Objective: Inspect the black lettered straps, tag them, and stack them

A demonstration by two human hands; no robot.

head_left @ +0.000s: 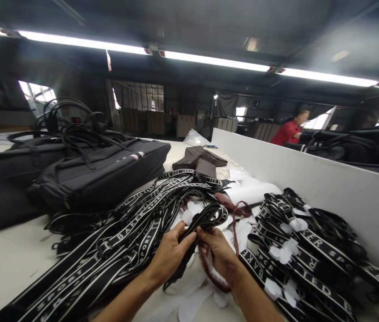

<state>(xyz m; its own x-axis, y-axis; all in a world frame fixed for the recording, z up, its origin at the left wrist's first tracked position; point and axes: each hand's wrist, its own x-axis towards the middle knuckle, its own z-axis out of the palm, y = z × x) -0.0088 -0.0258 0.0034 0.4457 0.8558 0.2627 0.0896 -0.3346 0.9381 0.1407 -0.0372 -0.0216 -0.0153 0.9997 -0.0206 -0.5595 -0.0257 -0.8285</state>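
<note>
A black webbing strap (209, 215) with white edging and lettering is looped back on itself between my hands. My left hand (169, 254) closes round its near part, thumb lying on top. My right hand (219, 251) pinches it from the other side, thumb close to the left thumb. A dark red-brown strip (221, 282) hangs under my right hand; whether the fingers hold it is hidden. To the left spreads a large heap of loose lettered straps (135, 226). On the right lie folded straps (305, 243) with white paper pieces (285, 251) round them.
Two black bags (105, 172) stand at the left of the white table (11, 261). Brown folded pieces (200, 160), a white roll (254, 191) and paper scraps (192, 308) lie about. A white partition (296, 172) borders the right; a person in red (287, 133) is beyond it.
</note>
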